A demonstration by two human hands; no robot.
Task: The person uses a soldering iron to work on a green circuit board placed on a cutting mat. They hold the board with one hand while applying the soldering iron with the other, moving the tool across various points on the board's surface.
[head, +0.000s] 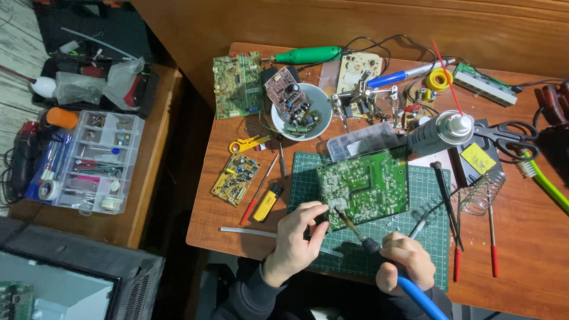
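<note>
A green circuit board (370,184) lies solder side up on a green cutting mat (424,201). My left hand (299,237) pinches the board's near left corner with thumb and fingers. My right hand (403,261) grips a blue-handled soldering iron (361,237). Its tip touches the board's lower left area, just right of my left fingertips.
A white bowl (320,112) holds a small board and parts. Around it lie other circuit boards (238,86), a yellow lighter (268,202), a spray can (441,131), black scissors (507,137), a coil iron stand (481,192) and a clear box (363,139). A parts organiser (98,160) sits on the left side table.
</note>
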